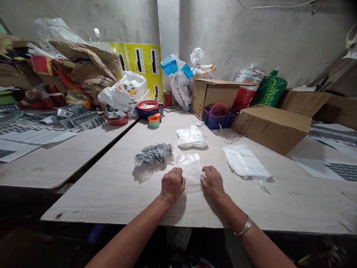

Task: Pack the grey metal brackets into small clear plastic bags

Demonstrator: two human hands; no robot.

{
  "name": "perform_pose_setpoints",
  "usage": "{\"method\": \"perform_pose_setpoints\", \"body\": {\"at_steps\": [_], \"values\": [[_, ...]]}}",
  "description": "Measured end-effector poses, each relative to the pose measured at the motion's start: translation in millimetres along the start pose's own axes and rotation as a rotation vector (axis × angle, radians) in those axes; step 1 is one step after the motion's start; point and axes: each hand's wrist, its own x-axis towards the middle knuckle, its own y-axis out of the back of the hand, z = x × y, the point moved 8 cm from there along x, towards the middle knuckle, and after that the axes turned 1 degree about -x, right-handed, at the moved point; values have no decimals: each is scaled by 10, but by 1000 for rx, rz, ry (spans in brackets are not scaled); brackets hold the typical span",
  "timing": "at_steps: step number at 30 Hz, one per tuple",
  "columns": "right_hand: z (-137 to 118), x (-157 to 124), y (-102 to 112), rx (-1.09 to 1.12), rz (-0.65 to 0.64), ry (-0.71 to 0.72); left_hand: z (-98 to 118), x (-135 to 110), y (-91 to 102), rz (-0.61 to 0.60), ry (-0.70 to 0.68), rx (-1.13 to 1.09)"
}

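A small clear plastic bag [191, 166] lies flat on the pale wooden table [117, 190], near its front edge. My left hand [173, 184] is closed on the bag's left edge. My right hand [212, 181] is closed on its right edge; a silver bangle sits on that wrist. Just left of the bag lies a clear bag full of grey metal parts [153, 154]. Behind it sits a bag of white parts [192, 137]. A stack of empty clear bags [245, 162] lies to the right.
Cardboard boxes [272, 124] and a blue basket [217, 118] line the back right. A tape roll [154, 120], red baskets [147, 105], grey metal brackets [80, 118] and sacks crowd the back left. A dark gap splits the two tables.
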Motion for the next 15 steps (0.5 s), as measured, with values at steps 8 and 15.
{"method": "perform_pose_setpoints", "body": {"at_steps": [8,15], "values": [[22,-35,-17,-111,-26,-37,13,-29,-106,-67,38,-30],[-32,-78,-32,-31,-5,21,49,21,-199,-71,70,-107]]}}
